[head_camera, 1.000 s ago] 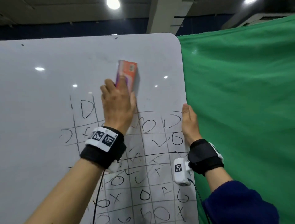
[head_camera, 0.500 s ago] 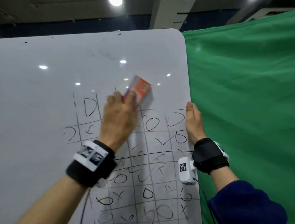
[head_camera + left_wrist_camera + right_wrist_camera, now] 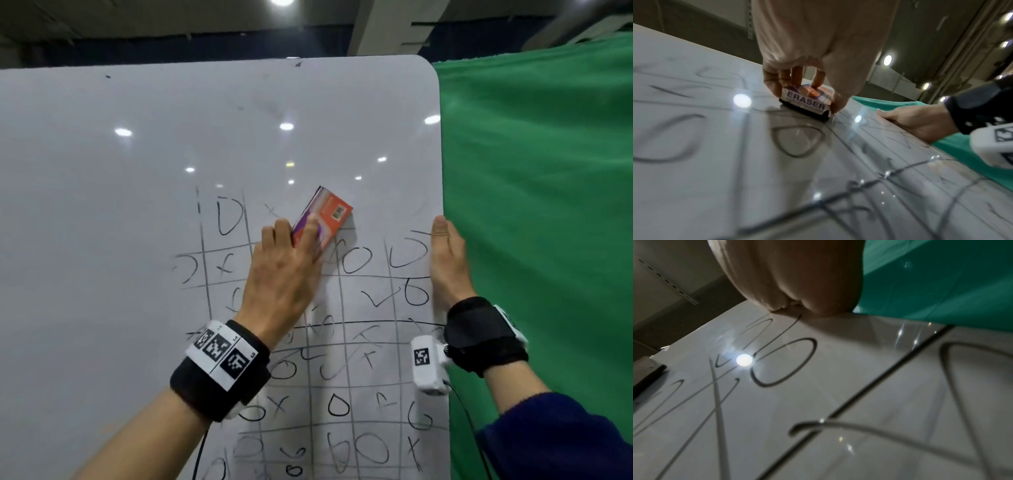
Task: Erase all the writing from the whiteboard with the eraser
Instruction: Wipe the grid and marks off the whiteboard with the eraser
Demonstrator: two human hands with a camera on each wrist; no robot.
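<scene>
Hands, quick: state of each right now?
Left hand: grips the eraser against the whiteboard.
Right hand: grips the whiteboard's right edge, fingers hidden behind it.

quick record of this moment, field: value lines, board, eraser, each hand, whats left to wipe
board: upright glossy white whiteboard, green cloth backdrop behind
eraser: orange and purple block eraser, black felt against the board, tilted, at the grid's top
left grip: left hand pinches the eraser's sides
right grip: right hand at the board's right edge, fingers hidden
left to wipe: black grid of O and X marks, mostly intact
</scene>
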